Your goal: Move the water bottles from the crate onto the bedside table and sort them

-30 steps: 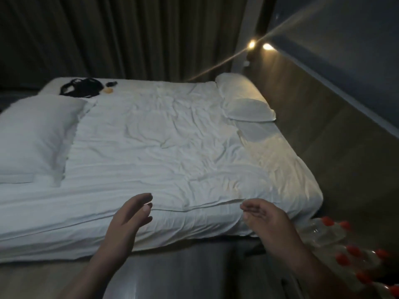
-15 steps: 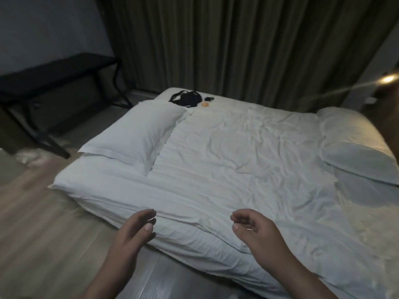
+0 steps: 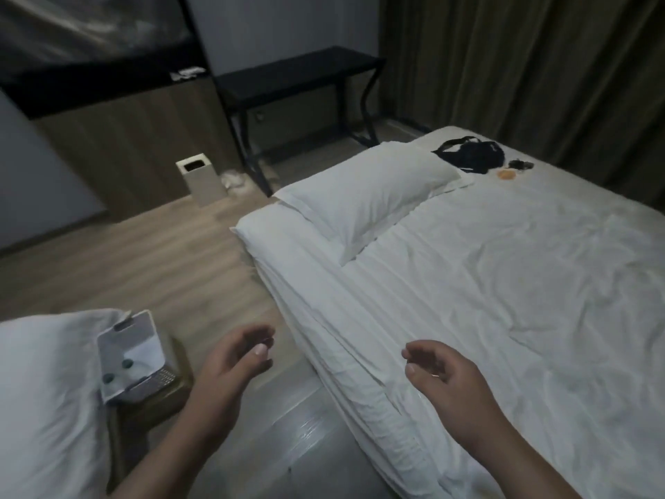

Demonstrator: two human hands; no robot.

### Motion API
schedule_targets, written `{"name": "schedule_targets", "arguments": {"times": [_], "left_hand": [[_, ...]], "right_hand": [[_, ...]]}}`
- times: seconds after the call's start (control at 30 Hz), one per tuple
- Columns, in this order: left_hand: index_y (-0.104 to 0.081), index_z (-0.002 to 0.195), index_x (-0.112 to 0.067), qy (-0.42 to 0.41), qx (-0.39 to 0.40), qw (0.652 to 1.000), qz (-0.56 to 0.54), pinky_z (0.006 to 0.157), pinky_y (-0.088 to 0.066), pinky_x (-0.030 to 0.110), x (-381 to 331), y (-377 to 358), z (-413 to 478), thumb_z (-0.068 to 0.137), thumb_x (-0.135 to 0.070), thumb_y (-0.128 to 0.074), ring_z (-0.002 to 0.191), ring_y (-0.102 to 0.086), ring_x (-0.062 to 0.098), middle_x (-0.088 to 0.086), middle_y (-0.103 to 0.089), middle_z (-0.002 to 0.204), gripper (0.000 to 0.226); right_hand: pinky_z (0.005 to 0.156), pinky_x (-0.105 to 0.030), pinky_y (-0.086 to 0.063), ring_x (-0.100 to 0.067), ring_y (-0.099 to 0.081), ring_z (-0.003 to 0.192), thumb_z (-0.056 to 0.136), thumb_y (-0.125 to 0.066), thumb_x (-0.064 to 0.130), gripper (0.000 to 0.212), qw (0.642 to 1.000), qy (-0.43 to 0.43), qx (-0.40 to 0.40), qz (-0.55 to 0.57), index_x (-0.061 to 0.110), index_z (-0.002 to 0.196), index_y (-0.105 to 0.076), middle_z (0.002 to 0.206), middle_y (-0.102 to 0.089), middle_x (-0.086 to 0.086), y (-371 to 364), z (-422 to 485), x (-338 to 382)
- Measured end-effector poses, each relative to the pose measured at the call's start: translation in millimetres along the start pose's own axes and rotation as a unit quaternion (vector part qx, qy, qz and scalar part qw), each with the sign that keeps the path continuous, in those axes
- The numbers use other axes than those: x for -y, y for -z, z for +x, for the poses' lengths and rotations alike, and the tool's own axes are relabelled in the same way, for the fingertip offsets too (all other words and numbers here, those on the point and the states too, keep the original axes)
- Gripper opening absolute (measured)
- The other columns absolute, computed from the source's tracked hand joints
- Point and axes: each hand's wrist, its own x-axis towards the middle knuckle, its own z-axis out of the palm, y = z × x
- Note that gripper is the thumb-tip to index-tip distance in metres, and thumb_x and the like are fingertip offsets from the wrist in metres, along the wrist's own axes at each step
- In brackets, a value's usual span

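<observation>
A person's left hand [image 3: 230,365] and right hand [image 3: 446,376] are hovering loosely curled and empty at 6 o'clock beside the bed [image 3: 503,282], no bottles or crate in sight, none on the table [image 3: 158,408] at 8 o'clock, the moving and sorting seemingly all lying ahead.

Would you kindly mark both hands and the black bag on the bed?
left hand [image 3: 228,370]: head view, middle of hand.
right hand [image 3: 458,378]: head view, middle of hand.
black bag [image 3: 475,157]: head view, its middle.
</observation>
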Motion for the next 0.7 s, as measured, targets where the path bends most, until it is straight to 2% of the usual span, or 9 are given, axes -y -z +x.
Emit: {"name": "schedule_targets", "arguments": {"times": [0.1,0.2,0.33,0.4,0.47,0.6,0.7], "left_hand": [[-0.065,0.107,-0.013,0.007,-0.089,0.996,0.001,0.083,-0.057,0.037,3,29,-18,0.058,-0.047,-0.065,0.103,-0.066,0.018,-0.001,-0.072,0.106,0.059],[-0.066,0.107,-0.015,0.015,-0.182,0.983,0.004,0.084,-0.055,0.038,5,69,-36,0.061,-0.047,-0.065,0.104,-0.066,0.025,0.003,-0.072,0.107,0.057],[-0.066,0.103,-0.015,0.019,-0.278,0.960,0.029,0.086,-0.054,0.037,11,114,-63,0.063,-0.047,-0.062,0.098,-0.066,0.010,-0.004,-0.072,0.105,0.052],[-0.066,0.104,-0.017,0.034,-0.317,0.947,0.027,0.094,-0.052,0.045,23,135,-73,0.063,-0.047,-0.063,0.102,-0.066,0.013,-0.001,-0.072,0.107,0.051],[-0.067,0.105,-0.018,0.043,-0.342,0.939,0.012,0.097,-0.049,0.053,36,159,-74,0.063,-0.046,-0.065,0.105,-0.065,0.018,0.002,-0.071,0.108,0.051],[-0.067,0.104,-0.016,0.054,-0.370,0.927,-0.016,0.098,-0.047,0.057,55,209,-53,0.062,-0.047,-0.065,0.105,-0.065,0.021,-0.001,-0.071,0.109,0.052],[-0.072,0.100,-0.026,0.052,-0.361,0.931,-0.023,0.097,-0.047,0.057,64,243,-18,0.064,-0.048,-0.065,0.105,-0.066,0.019,-0.002,-0.072,0.109,0.043]], "right_hand": [[0.081,-0.018,-0.051,0.004,-0.065,0.095,0.084,-0.068,0.011,0.021,0.997,0.009,0.080,-0.012,0.025,0.098,-0.068,0.099,-0.073,0.010,-28,19,11],[0.080,-0.018,-0.050,0.002,-0.066,0.094,0.084,-0.068,0.008,0.020,0.986,0.025,0.159,-0.038,0.024,0.096,-0.069,0.098,-0.074,0.007,-63,44,28],[0.088,-0.028,-0.051,-0.003,-0.067,0.094,0.084,-0.068,0.006,0.021,0.962,0.058,0.256,-0.079,0.022,0.097,-0.069,0.099,-0.074,0.003,-126,73,52],[0.090,-0.030,-0.051,-0.003,-0.067,0.095,0.084,-0.068,0.006,0.021,0.949,0.067,0.294,-0.091,0.022,0.098,-0.069,0.099,-0.074,0.004,-162,84,64],[0.089,-0.027,-0.051,-0.001,-0.067,0.094,0.084,-0.068,0.007,0.022,0.937,0.081,0.322,-0.109,0.021,0.100,-0.069,0.101,-0.073,0.006,-197,94,74],[0.077,-0.010,-0.050,0.004,-0.065,0.091,0.084,-0.068,0.011,0.022,0.917,0.110,0.349,-0.160,0.022,0.103,-0.069,0.101,-0.072,0.009,-257,115,97],[0.076,-0.009,-0.049,0.003,-0.065,0.090,0.083,-0.069,0.013,0.021,0.908,0.125,0.352,-0.190,0.026,0.099,-0.069,0.098,-0.072,0.011,-291,136,116]]}}
